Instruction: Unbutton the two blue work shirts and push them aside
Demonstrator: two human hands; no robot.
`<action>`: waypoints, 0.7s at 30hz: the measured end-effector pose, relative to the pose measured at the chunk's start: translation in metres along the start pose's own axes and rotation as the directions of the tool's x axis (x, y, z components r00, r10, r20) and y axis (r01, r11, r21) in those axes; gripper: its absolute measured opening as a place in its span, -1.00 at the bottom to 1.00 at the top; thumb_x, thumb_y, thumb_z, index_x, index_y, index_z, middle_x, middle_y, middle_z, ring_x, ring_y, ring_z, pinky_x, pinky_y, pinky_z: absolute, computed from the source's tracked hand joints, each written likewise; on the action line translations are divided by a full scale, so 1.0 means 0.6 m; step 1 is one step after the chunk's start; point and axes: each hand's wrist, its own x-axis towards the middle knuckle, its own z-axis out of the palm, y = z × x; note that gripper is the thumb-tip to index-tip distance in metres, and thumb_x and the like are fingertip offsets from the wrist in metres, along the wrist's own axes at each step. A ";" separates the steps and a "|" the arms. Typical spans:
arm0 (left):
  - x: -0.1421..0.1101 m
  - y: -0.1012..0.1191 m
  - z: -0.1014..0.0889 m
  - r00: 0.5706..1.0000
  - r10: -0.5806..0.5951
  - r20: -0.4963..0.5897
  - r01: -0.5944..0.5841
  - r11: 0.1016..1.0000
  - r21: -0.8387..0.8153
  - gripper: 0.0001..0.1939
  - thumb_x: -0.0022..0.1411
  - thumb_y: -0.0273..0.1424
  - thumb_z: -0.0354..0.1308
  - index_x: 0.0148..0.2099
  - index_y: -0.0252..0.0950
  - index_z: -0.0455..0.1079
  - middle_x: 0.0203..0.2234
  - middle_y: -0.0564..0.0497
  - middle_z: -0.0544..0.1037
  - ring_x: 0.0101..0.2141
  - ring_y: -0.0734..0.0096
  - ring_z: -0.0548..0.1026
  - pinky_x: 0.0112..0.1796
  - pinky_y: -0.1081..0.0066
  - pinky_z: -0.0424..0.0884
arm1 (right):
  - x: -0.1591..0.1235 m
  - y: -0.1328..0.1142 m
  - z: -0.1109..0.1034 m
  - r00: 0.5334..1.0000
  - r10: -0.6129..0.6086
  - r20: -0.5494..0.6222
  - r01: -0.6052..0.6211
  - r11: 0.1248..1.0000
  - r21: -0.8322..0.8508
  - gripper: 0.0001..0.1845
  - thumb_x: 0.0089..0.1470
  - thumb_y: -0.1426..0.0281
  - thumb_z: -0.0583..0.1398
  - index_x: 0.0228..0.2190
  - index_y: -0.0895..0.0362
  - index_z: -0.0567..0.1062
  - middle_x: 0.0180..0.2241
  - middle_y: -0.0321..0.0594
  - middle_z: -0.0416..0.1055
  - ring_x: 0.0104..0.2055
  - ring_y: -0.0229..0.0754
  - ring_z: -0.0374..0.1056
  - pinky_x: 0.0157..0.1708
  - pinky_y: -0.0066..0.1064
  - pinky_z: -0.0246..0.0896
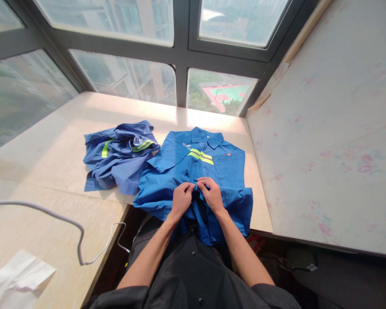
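"Where's the bright-blue jacket (228, 171)?"

"On my remote feed: tabletop (122, 116), hem (214, 240) past the edge. I judge that overhang could tug cloth from the left hand (182, 198) and right hand (212, 196), both pinching its front."

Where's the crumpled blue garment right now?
Head view: crumpled blue garment lies on the pale surface, left of the spread blue shirt and up-left of the left hand.

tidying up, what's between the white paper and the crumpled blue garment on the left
In the head view, a grey cable runs across the tabletop between the white paper and the crumpled garment.
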 end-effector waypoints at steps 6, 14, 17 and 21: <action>-0.012 0.000 0.000 0.998 0.003 -0.056 -0.005 1.000 -0.025 -0.78 0.27 -0.41 0.05 -0.32 -0.29 0.52 -0.39 -0.01 0.62 -0.34 0.36 0.53 -0.23 0.40 0.41 | -0.005 -0.018 -0.004 0.995 -0.100 -0.012 0.098 0.989 -0.108 -0.83 0.20 0.31 0.21 -0.37 0.06 0.58 -0.21 -0.15 0.54 -0.09 -0.09 0.40 0.00 -0.20 0.27; -0.022 0.001 -0.035 0.974 0.044 -0.223 -0.061 0.996 -0.071 -0.72 0.31 -0.26 0.04 -0.25 -0.27 0.54 -0.38 0.00 0.60 -0.33 0.35 0.52 -0.23 0.39 0.43 | 0.003 0.022 -0.041 0.987 0.032 -0.156 -0.039 0.998 -0.043 -0.73 0.22 0.21 0.15 -0.38 0.10 0.54 -0.19 -0.10 0.53 -0.10 -0.07 0.41 0.00 -0.17 0.28; -0.016 -0.016 -0.062 0.960 -0.025 -0.280 0.003 0.997 -0.078 -0.68 0.28 -0.19 0.05 -0.25 -0.29 0.52 -0.43 0.00 0.57 -0.39 0.34 0.49 -0.31 0.39 0.41 | 0.008 0.041 -0.077 0.940 0.145 -0.310 -0.131 0.989 0.066 -0.67 0.20 0.14 0.15 -0.34 0.13 0.54 -0.20 -0.06 0.54 -0.13 -0.06 0.43 -0.05 -0.18 0.32; -0.008 -0.028 -0.086 0.992 -0.018 -0.125 0.027 0.997 0.069 -0.70 0.27 -0.24 0.01 -0.37 -0.27 0.47 -0.48 0.03 0.53 -0.41 0.36 0.46 -0.33 0.40 0.38 | 0.011 0.052 -0.106 0.943 0.166 -0.289 -0.155 0.986 0.064 -0.66 0.15 0.11 0.19 -0.40 0.14 0.53 -0.18 -0.04 0.53 -0.12 -0.03 0.42 -0.06 -0.18 0.33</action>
